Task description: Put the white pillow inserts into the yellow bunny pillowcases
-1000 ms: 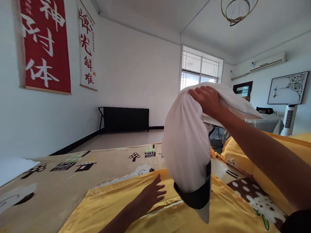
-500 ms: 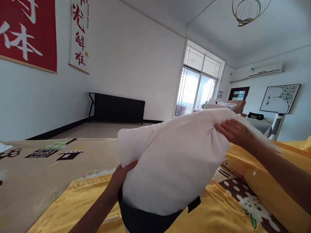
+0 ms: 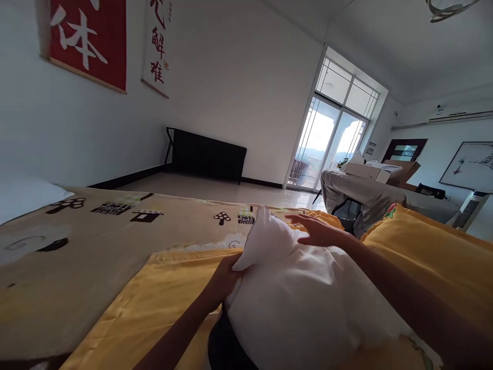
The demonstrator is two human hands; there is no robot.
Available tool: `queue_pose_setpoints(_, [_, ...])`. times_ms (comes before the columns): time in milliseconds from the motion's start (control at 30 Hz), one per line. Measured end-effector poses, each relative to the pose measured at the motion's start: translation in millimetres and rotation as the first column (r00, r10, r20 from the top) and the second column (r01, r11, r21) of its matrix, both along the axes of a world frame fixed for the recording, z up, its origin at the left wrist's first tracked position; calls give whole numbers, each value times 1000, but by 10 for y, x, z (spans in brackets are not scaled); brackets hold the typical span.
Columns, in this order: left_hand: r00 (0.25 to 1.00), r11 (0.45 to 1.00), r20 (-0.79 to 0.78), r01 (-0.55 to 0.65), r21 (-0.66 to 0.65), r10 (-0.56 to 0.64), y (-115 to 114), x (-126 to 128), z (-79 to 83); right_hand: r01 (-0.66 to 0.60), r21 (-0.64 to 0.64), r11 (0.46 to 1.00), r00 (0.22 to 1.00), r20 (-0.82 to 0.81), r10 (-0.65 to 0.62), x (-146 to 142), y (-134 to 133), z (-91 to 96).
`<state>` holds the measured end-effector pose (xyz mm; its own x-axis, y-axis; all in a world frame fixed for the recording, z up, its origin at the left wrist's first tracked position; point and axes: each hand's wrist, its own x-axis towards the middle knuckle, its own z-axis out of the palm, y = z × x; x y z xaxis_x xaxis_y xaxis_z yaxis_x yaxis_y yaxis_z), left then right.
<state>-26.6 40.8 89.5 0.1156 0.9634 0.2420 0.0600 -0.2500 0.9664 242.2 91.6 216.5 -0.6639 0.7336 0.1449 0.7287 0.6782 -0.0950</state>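
A plump white pillow (image 3: 296,303) fills the lower middle of the head view, close to my body. My left hand (image 3: 223,280) is closed on its left edge, near a raised corner, with the fingers partly hidden by the cloth. Above the far side of the pillow, my right hand (image 3: 318,232) has its fingers stretched out and apart; whether it touches the fabric I cannot tell. Smooth yellow cloth (image 3: 169,303) is spread beneath the pillow. Something black (image 3: 229,341) shows under its left side.
A beige patterned blanket (image 3: 92,277) covers the surface to the left, with a white item (image 3: 26,198) at its far edge. A yellow pillow (image 3: 435,252) lies at right. Beyond stand a covered table (image 3: 354,187) with boxes (image 3: 370,171) and a black folded frame (image 3: 208,155).
The white pillow has come lower and closer to me. My right hand has released its gathered edge and opened; my left still grips the side. The view has shifted left and down.
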Motion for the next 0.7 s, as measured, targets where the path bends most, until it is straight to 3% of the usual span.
queue_pose_setpoints(67, [999, 998, -7, 48, 50, -47, -7, 2, -5, -35, -144, 989, 997, -72, 24, -405, 277, 150])
queue_pose_setpoints(133, [998, 994, -29, 60, 93, -58, 5, -19, -21, -37, -215, 976, 997, -81, 20, -656, 493, 159])
queue_pose_setpoints(233, [993, 993, -114, 41, 108, -29, 31, -152, -9, 10, -251, 968, 996, -81, -31, -766, 643, 10])
queue_pose_setpoints(300, [979, 994, -172, 109, -4, -108, 26, -306, 36, 44, -236, 971, 990, -118, -73, -734, 638, -98])
queue_pose_setpoints(367, [957, 961, -160, 212, -177, -240, 5, -456, 80, 58, -197, 979, 981, -173, -93, -691, 581, -150])
queue_pose_setpoints(433, [941, 926, -135, 267, -267, -310, -7, -535, 81, 53, -165, 985, 970, -225, -90, -686, 497, -135])
queue_pose_setpoints(600, [953, 978, -243, 145, -153, -179, 104, -384, -165, 10, -19, 1000, 953, -303, -15, -834, 127, -38])
queue_pose_setpoints(700, [957, 991, -269, 80, -103, -105, 196, -328, -336, -44, 179, 983, 980, -184, 78, -906, -322, -175])
